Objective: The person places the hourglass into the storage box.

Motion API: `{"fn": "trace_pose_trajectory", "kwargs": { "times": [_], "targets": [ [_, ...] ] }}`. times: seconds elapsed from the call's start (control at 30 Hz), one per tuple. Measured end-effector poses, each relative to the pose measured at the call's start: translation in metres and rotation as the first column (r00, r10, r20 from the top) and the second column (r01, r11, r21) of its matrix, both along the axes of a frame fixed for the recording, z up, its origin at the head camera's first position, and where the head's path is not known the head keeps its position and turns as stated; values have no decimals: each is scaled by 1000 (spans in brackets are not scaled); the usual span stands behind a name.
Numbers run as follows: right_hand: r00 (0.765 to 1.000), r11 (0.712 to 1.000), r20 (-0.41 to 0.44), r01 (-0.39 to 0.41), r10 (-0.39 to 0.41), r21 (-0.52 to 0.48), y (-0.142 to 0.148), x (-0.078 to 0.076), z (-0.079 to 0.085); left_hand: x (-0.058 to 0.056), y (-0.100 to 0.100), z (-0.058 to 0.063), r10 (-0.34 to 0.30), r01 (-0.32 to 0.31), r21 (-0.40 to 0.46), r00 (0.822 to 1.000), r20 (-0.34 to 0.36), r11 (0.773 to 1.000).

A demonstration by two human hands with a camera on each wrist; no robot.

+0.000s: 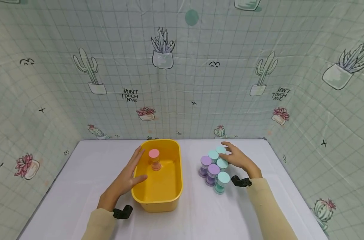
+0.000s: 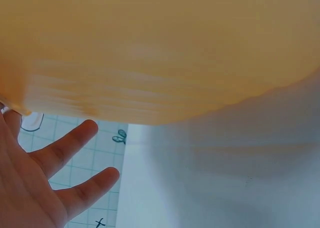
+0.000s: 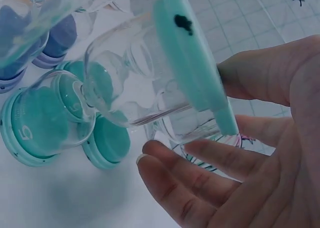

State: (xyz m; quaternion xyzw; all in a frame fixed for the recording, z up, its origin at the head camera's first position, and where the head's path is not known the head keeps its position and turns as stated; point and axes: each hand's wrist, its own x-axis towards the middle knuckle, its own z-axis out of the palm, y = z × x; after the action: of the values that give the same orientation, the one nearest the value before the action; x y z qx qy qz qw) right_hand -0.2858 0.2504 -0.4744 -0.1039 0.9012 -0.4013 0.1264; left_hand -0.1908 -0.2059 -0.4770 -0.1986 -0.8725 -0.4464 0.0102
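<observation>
My left hand [image 1: 126,178] lies along the left side of a yellow bin [image 1: 181,180], its fingers spread and fairly straight at the rim. Inside the bin stands a pink hourglass [image 1: 154,154]. On the right, my right hand [image 1: 237,157] reaches around the back of a cluster of hourglasses, thumb and forefinger apart. In the right wrist view the thumb is close against the lid of a teal hourglass [image 3: 185,53], with the other fingers loosely bent below it. A nearer teal hourglass [image 1: 223,177] and two purple hourglasses [image 1: 213,169] stand upright beside it.
The white table [image 1: 197,213] runs back to a curtain [image 1: 182,83] printed with cacti, which also hangs on both sides. Several hourglasses stand close together right of the bin. Each wrist bears a black strap device [image 1: 242,181].
</observation>
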Motion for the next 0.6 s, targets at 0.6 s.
{"fn": "trace_pose_trajectory", "kwargs": {
  "times": [0.6],
  "targets": [
    [1000, 999, 12, 2, -2, -39, 3, -3, 6, 1, 1, 2, -1, 0, -25, 999, -37, 1000]
  ]
}}
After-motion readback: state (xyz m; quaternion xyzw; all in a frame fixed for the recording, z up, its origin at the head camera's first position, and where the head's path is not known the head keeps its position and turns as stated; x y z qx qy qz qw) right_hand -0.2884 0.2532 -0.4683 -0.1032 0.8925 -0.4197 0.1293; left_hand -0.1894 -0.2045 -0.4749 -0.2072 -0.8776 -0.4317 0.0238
